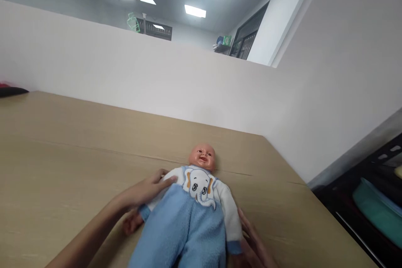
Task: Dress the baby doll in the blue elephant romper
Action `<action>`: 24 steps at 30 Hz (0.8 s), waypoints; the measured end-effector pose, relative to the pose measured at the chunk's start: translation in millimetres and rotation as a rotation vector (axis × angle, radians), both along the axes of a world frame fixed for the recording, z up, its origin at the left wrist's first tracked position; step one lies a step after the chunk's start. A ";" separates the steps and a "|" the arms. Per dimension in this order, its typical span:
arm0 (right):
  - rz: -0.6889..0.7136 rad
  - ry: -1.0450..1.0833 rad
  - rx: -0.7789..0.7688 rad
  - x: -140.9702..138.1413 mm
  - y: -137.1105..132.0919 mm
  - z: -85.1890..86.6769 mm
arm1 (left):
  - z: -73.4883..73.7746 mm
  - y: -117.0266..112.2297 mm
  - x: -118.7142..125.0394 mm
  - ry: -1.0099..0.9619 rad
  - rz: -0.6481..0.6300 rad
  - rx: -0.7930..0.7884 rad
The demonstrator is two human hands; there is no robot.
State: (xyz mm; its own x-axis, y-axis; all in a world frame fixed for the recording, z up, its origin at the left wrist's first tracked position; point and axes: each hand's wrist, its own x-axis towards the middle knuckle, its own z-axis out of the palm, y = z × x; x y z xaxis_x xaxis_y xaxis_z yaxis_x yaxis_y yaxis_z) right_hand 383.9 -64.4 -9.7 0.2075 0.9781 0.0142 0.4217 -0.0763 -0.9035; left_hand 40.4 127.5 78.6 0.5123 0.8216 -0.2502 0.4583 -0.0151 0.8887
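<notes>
A baby doll (184, 213) lies face up on the table, its head away from me. It wears a blue and white fleece outfit with an elephant face on the chest. My left hand (153, 188) grips the doll's sleeve near the shoulder on the left side, its thumb across the front and the other fingers partly hidden. Beside the doll's other sleeve is my right hand (254, 240), with extended fingers resting along the forearm. Part of that hand is cut off by the lower edge or hidden by the sleeve.
The wood-coloured table (78, 155) meets a low white partition (141, 75) at the back. Past the table's right edge, a dark rack (342, 209) holds a teal item (377, 213). Something dark (12, 91) lies at the far left.
</notes>
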 end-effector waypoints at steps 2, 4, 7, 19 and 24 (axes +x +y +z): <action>-0.067 -0.089 -0.001 -19.3 5.2 -2.0 | 0.7 -19.3 8.1 -0.069 0.043 -0.057; -0.169 -0.140 0.026 -40.2 9.3 -5.4 | 0.3 -36.3 15.4 -0.148 0.110 -0.109; -0.279 -0.163 0.061 -69.1 12.3 -8.7 | -0.7 -56.2 21.3 -0.241 0.209 -0.165; -0.222 -0.125 0.033 -91.8 -0.1 15.6 | -32.5 -140.7 19.5 -0.415 0.454 -0.134; -0.109 -0.120 0.051 -93.0 -14.8 5.2 | -54.3 -178.7 -7.4 -0.267 0.533 -0.190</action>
